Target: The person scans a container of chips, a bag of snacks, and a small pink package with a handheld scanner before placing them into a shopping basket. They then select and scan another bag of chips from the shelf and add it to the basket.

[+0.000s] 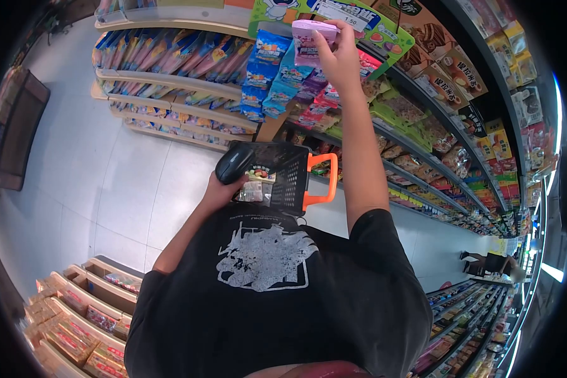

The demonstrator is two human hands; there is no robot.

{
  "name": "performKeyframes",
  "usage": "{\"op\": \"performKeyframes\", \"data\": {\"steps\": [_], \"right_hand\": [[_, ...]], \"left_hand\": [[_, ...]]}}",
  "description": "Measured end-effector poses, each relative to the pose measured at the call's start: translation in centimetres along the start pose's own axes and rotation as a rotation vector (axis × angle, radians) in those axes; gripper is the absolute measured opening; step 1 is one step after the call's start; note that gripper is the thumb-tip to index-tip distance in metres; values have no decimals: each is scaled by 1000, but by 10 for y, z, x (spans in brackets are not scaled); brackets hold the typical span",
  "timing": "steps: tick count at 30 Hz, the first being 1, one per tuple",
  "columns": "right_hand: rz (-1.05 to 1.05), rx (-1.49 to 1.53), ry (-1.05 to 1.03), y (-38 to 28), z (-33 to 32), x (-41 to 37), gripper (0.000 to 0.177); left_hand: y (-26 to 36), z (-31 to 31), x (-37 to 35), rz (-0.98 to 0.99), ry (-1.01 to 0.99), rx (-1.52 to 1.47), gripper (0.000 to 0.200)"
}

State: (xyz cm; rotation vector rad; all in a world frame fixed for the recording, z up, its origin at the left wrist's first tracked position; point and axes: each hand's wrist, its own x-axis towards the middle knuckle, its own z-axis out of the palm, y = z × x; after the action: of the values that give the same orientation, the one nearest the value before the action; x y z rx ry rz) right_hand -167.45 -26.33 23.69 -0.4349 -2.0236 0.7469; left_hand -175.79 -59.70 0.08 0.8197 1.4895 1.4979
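Note:
High on the hanging display, my right hand is closed on a pink snack packet, thumb across its front. Strips of blue packets, with purple and red ones, hang beside and below it. Near my waist, my left hand is closed around a smooth black object shaped like a computer mouse. That hand is at the left side of a black shopping basket with an orange handle. A pale package lies inside the basket; part of the interior is hidden.
Shelves of long bagged goods stand ahead on the left. Packed snack shelves line the right. Low bins are at the lower left. A person is far down the aisle. Pale floor tiles lie between.

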Motion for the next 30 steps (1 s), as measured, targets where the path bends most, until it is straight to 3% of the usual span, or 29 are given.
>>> {"op": "performKeyframes", "data": {"steps": [2, 5, 11, 14, 17, 24, 30], "right_hand": [[56, -255, -41, -13, -1, -9, 41], [-268, -501, 61, -10, 4, -10, 43], [-475, -692, 96, 1, 9, -7, 47], [-400, -804, 106, -11, 12, -11, 50], [-305, -709, 81, -3, 11, -10, 42], [-237, -469, 129, -19, 6, -14, 44], [-118, -469, 104, -37, -2, -10, 35]], "left_hand": [[4, 1, 0, 6, -12, -2, 28], [9, 2, -1, 0, -26, 29, 26], [0, 0, -2, -25, -50, 12, 29], [-1, -4, -4, -52, -64, 31, 36], [-4, -5, -6, -81, -62, 14, 36], [-1, -5, -9, -83, -29, 13, 35], [-2, -2, -9, -133, -42, 13, 33]]}}
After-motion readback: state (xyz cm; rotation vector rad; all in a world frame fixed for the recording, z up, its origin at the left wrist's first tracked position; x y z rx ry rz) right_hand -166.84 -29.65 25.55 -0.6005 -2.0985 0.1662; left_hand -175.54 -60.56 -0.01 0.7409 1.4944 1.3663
